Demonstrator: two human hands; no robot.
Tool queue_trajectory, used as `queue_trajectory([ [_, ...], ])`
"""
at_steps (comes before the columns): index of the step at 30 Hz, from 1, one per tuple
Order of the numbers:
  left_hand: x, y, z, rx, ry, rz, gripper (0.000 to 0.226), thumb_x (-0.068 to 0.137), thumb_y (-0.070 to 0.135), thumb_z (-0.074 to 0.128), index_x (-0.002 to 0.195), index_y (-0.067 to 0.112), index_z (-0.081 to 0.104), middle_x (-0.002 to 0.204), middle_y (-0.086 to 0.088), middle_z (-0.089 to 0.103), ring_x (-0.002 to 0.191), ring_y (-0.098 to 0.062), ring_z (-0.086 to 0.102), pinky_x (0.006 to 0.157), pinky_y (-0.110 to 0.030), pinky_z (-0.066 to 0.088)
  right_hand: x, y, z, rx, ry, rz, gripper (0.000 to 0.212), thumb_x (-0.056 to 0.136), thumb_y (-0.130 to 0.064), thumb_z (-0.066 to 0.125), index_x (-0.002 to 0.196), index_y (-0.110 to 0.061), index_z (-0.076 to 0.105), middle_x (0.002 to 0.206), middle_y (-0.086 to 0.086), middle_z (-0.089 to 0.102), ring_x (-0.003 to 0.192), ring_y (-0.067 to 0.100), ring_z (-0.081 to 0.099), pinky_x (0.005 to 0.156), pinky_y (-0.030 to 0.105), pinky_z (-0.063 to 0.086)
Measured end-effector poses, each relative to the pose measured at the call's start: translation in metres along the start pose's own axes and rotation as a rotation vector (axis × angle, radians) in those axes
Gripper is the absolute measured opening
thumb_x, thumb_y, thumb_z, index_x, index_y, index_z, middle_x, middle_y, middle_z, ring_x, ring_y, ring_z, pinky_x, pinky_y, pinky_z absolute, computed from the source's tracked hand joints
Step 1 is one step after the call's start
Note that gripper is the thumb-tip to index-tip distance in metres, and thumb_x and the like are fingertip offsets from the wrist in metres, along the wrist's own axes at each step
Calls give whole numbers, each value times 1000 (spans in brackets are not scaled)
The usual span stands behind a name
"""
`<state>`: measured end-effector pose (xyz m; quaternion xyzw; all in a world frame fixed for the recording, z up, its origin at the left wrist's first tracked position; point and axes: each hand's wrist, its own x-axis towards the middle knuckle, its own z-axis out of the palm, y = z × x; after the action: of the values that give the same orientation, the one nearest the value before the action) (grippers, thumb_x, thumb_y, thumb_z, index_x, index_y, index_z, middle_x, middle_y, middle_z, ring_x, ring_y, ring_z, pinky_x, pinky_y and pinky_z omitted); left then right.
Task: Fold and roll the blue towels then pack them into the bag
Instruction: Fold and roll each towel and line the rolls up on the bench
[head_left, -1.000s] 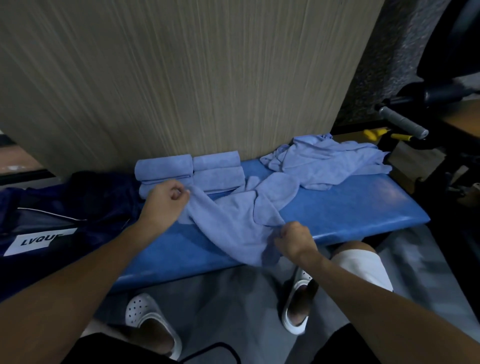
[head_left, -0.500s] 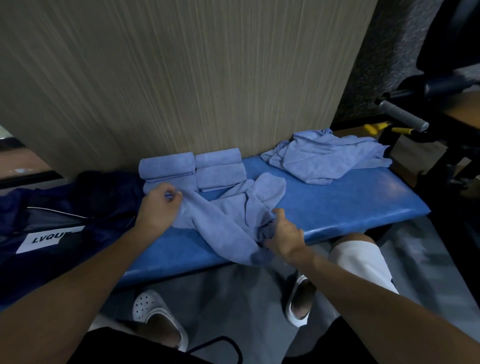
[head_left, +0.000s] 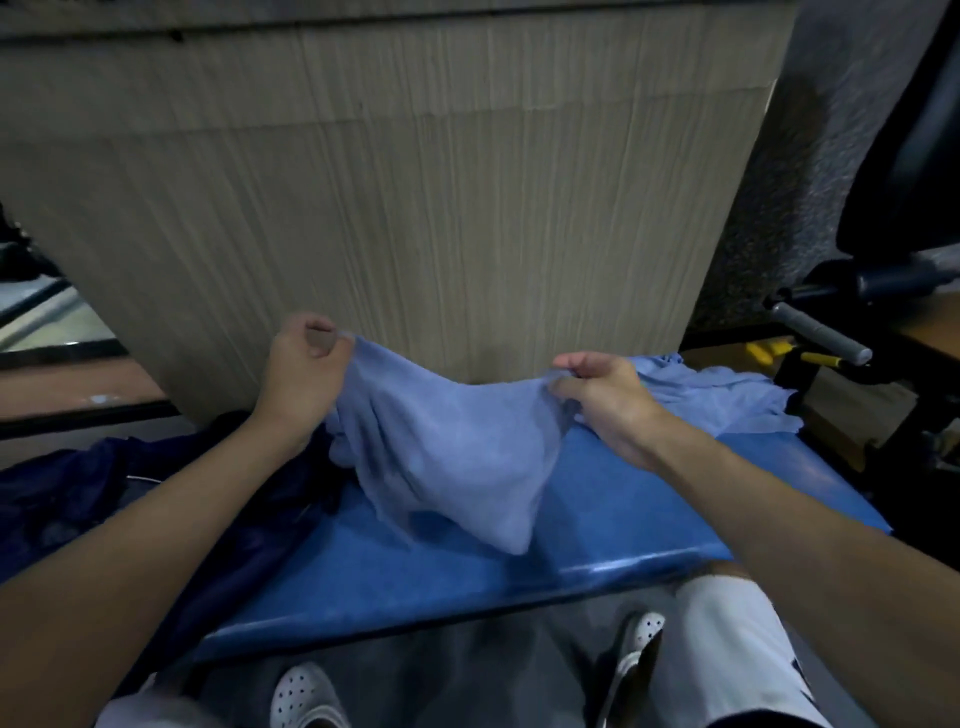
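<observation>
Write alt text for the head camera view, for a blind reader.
Left hand and right hand hold a blue towel up by its top edge over a blue bench. Crumpled towels lie far right, a dark bag left.

Bag (head_left: 78, 499) below left hand (head_left: 301, 374) cut by frame edge, towel pile (head_left: 727, 400) half hidden behind right hand (head_left: 608, 400), towel (head_left: 452, 457) between hands covering bench (head_left: 649, 499).

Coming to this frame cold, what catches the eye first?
A blue towel hangs at centre, stretched between the left hand and right hand, each gripping an upper edge above the blue bench. More crumpled towels lie at the bench's far right, and a dark blue bag sits to the left.
</observation>
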<state>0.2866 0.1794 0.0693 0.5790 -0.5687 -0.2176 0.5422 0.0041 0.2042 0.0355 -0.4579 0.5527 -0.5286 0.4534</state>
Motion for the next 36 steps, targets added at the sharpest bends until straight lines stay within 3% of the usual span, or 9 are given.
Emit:
queue_trajectory([
  [5, -8, 28, -5, -59, -170, -54, 27, 97, 7, 51, 84, 24, 68, 86, 5, 66, 77, -8, 59, 67, -20, 47, -4, -34, 9, 169, -100, 26, 40, 84, 19, 53, 121, 3, 57, 100, 13, 63, 89, 22, 58, 74, 29, 46],
  [10, -30, 41, 12, -19, -404, 30, 15, 86, 23, 74, 100, 19, 71, 84, 11, 69, 73, 5, 62, 65, -8, 45, -14, -60, 38, 361, -221, 80, 33, 87, 23, 41, 111, 8, 57, 90, 15, 59, 84, 21, 57, 82, 28, 45],
  [13, -34, 43, 25, 83, -399, 113, 17, 81, 27, 79, 93, 16, 71, 68, 14, 61, 55, 6, 52, 59, -9, 40, -21, -67, 53, 386, -294, 90, 42, 85, 25, 36, 123, 14, 50, 94, 18, 56, 86, 22, 56, 88, 30, 45],
  [16, -35, 43, 29, 43, -411, 115, 20, 85, 20, 75, 82, 1, 69, 58, -3, 52, 49, -8, 41, 51, -24, 35, -27, -72, 60, 425, -358, 63, 41, 87, 25, 36, 123, 10, 49, 98, 19, 56, 90, 23, 55, 95, 31, 45],
  [20, -33, 46, 29, -16, -330, 90, 15, 89, 12, 69, 79, 1, 67, 49, 5, 49, 45, -3, 41, 47, -20, 34, -28, -71, 62, 277, -297, -35, 42, 88, 17, 50, 126, -1, 48, 94, 9, 57, 79, 17, 56, 73, 23, 47],
  [24, -27, 54, 24, -188, -308, 34, 14, 82, 26, 70, 79, 12, 70, 80, -28, 67, 67, -23, 56, 64, -39, 45, -29, -64, 62, -5, -318, -101, 48, 88, -2, 67, 130, -11, 47, 83, 0, 65, 75, 4, 64, 70, 15, 47],
  [29, -26, 62, 20, -228, -341, 13, 10, 90, 14, 69, 92, 4, 71, 90, -27, 70, 80, -31, 65, 83, -57, 53, -31, -65, 68, 1, -294, -189, 36, 90, 0, 65, 121, -12, 52, 84, 7, 67, 87, 11, 64, 76, 10, 51],
  [33, -27, 63, 14, -222, -341, -24, 13, 91, 14, 68, 95, 2, 71, 90, -24, 72, 82, -27, 66, 84, -52, 55, -27, -65, 71, -50, -263, -215, 37, 90, -2, 65, 124, -11, 51, 78, 5, 59, 83, 13, 60, 80, 17, 50],
  [36, -23, 61, 6, -214, -307, -41, 10, 94, 11, 63, 92, 8, 72, 83, -8, 71, 78, -17, 64, 69, -33, 55, -24, -68, 67, 85, -215, -182, 26, 92, -1, 61, 113, -16, 57, 71, -2, 60, 73, 13, 59, 73, 26, 51],
])
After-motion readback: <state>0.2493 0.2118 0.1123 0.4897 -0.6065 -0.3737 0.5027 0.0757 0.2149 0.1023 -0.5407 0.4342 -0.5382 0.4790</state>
